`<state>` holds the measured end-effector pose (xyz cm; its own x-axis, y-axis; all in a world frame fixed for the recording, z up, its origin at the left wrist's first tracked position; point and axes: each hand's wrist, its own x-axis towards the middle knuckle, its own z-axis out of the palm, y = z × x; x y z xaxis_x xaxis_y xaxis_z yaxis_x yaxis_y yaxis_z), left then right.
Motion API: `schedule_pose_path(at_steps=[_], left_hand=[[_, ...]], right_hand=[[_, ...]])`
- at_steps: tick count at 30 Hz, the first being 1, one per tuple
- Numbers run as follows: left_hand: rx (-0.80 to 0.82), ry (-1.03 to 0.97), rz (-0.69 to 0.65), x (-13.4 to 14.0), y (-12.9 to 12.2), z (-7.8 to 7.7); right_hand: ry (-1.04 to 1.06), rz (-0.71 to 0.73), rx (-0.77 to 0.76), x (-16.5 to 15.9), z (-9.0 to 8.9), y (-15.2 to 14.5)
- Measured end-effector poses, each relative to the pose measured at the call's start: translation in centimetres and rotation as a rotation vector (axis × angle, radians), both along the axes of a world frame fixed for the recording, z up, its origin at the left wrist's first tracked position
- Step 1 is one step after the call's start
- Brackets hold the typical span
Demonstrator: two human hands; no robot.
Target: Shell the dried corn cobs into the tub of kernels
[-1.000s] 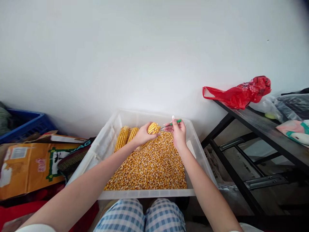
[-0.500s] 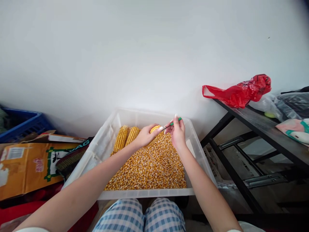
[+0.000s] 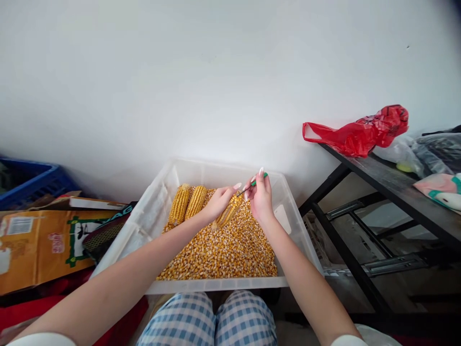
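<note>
- Head view: left hand grips a partly stripped cob
- Right hand pinches a green-handled tool, tip at the cob
- Left of left hand: two cobs

Left fingers grip a partly stripped corn cob; right fingers hold a slim green-handled tool, tip at the cob's upper end. Translucent plastic bin below, heaped with loose kernels. Two full ears lie side by side, left of the left fingers.
</note>
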<state>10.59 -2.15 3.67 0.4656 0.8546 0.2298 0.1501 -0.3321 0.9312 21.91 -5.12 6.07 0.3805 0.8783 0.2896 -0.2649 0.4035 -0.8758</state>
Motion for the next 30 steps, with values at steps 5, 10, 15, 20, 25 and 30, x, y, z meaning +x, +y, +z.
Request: schedule_pose_path(at_steps=[5,10,15,20,25,30], left_hand=[[-0.022,0.042,0.010,-0.1,0.1,-0.1],[-0.005,0.047,0.009,-0.1,0.3,-0.3],[0.013,0.052,0.014,-0.5,0.4,-0.3],[0.098,0.092,0.030,-0.9,0.8,-0.9],[0.146,0.095,-0.054,-0.9,1.0,-1.3],[0.111,0.105,-0.005,-0.8,1.4,-1.4]], right_hand=[[-0.086,0.013,0.028,-0.3,0.0,-0.4],[-0.052,-0.003,0.009,-0.5,-0.1,-0.4],[-0.038,-0.020,-0.028,-0.9,-0.6,-0.5],[-0.096,-0.008,-0.062,-1.0,-1.8,-0.2],[-0.199,0.047,-0.074,-1.2,-3.1,0.2],[-0.133,0.047,-0.114,-0.8,-3.2,0.8]])
